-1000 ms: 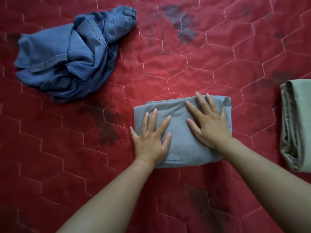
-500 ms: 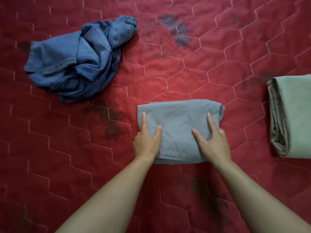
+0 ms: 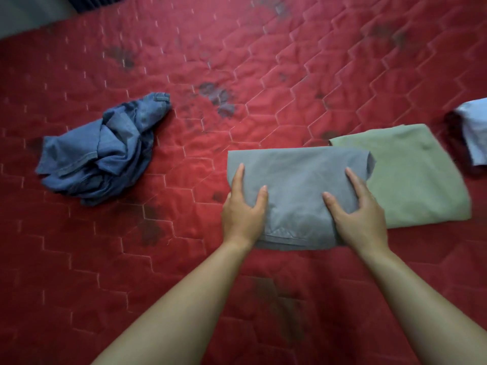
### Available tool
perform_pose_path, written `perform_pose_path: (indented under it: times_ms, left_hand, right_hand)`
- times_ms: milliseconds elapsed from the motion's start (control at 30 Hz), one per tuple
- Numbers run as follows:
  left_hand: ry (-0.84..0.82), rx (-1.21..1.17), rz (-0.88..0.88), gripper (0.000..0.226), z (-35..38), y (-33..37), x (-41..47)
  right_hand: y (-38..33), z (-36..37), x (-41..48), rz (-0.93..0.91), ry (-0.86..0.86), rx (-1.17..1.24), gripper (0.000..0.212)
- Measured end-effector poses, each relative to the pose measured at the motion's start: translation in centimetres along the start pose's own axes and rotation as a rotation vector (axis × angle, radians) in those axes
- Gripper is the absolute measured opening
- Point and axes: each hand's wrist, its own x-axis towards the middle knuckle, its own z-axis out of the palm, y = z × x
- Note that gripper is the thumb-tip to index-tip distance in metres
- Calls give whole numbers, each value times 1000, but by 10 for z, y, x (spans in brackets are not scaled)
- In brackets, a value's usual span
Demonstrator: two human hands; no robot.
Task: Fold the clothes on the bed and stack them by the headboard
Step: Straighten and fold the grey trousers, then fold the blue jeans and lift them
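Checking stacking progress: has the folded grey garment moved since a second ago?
Yes. The grey garment, held by both hands, has shifted right: its right edge now overlaps the green folded garment, and it sits farther from the denim pile.

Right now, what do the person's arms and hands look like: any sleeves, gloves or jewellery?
Both forearms are bare as far as the picture shows, no sleeves in view. The left hand and right hand wear no gloves, rings, watch or bracelets. Fingernails look short and unpainted.

We see dim, soft light, brightest toward twelve o'clock. Motion blur smears the red quilt (image 3: 303, 75) stitching, worst toward the edges; corners darken and bend.
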Motion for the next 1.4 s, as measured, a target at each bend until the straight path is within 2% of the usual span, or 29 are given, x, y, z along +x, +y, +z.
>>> perform_pose_path:
  times_ms: [267, 433, 500, 600, 633, 700, 833, 1000, 1100, 1400]
  left_hand:
    - [49, -177, 82, 64, 127, 149, 4]
    - [61, -204, 33, 62, 204, 155, 7]
    - [53, -114, -62, 62, 228, 131, 1]
    - [-168, 202, -218, 67, 245, 91, -12]
    - [-230, 297, -238, 68, 245, 83, -14]
    - [-262, 405, -235, 70, 242, 78, -11]
    - [-251, 555, -193, 69, 226, 95, -5]
    - [-237, 670, 41, 69, 170, 144, -9]
    - [-194, 707, 155, 71, 111, 179, -29]
    - [50, 757, 295, 74, -112, 253, -112]
  right_hand:
    - [44, -155, 115, -110, 129, 48, 65]
    - [102, -173, 171, -87, 49, -7, 66]
    - [134, -160, 182, -54, -112, -82, 69]
    - [173, -135, 178, 14, -456, -314, 72]
    - [178, -129, 176, 10, -485, -353, 72]
    - [179, -124, 175, -29, -395, -370, 70]
    - [157, -132, 168, -175, -208, -450, 66]
    - [91, -157, 141, -327, -239, -489, 69]
    - [33, -182, 110, -392, -255, -441, 71]
    - [-155, -259, -22, -659, -238, -336, 72]
